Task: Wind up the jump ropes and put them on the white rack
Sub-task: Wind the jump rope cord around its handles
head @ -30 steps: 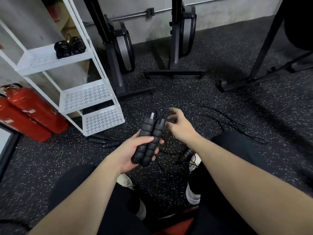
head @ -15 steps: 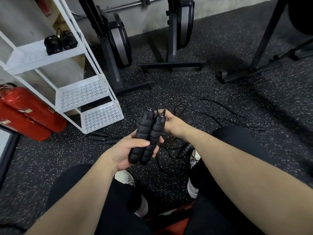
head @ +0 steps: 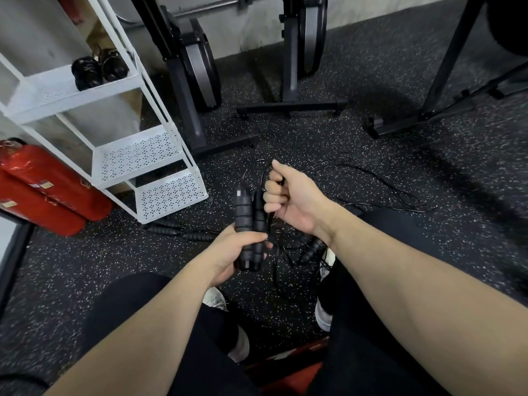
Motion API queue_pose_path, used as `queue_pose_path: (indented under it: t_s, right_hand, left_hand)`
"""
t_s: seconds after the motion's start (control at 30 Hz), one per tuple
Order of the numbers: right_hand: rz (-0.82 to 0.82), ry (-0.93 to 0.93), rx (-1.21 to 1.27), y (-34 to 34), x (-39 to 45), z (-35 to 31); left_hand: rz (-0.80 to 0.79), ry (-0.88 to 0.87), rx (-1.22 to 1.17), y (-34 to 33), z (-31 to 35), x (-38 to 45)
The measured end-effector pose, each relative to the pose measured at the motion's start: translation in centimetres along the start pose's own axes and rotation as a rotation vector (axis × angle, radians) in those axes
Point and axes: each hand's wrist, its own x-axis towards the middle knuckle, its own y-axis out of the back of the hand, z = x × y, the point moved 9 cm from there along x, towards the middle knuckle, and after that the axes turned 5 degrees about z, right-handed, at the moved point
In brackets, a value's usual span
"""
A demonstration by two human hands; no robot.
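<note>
My left hand (head: 233, 252) grips two black ribbed jump rope handles (head: 248, 224) side by side, upright. Just to their right, my right hand (head: 291, 195) is curled round the thin black cord (head: 267, 172) near the handle tops. More cord (head: 380, 181) trails loose over the floor to the right. Another black handle (head: 311, 250) lies under my right wrist, and a second pair of handles (head: 183, 234) lies by the foot of the white rack (head: 143, 155). A wound black rope (head: 98, 68) sits on the rack's upper shelf.
Two red fire extinguishers (head: 43, 190) lie left of the rack. Black machine stands (head: 291, 104) and frames rise behind on the speckled rubber floor (head: 400, 252). My knees and white shoes (head: 324, 318) are below the hands.
My right hand went from open near the handle tops to a fist around the cord and lifted it upward. The left hand turned the handles more upright.
</note>
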Motion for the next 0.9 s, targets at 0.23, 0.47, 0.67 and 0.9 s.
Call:
queue_pose_path:
  t_s: [0.23, 0.47, 0.67, 0.9]
  right_hand:
    - [0.051, 0.056, 0.219, 0.7, 0.0, -0.8]
    - [0.322, 0.045, -0.372, 5.0, 0.9, -0.1]
    - [-0.171, 0.0, -1.574, 2.2, 0.1, 4.6]
    - [0.133, 0.327, -1.481, 1.4, 1.0, 1.5]
  left_hand:
    - [0.036, -0.036, 0.047, -0.7, 0.3, 0.4]
    - [-0.02, -0.02, -0.343, -0.3, 1.8, 0.4]
    - [-0.126, -0.031, -0.697, -0.1, 4.1, -0.4]
    - [-0.049, -0.055, -0.673, 1.1, 4.0, -0.3]
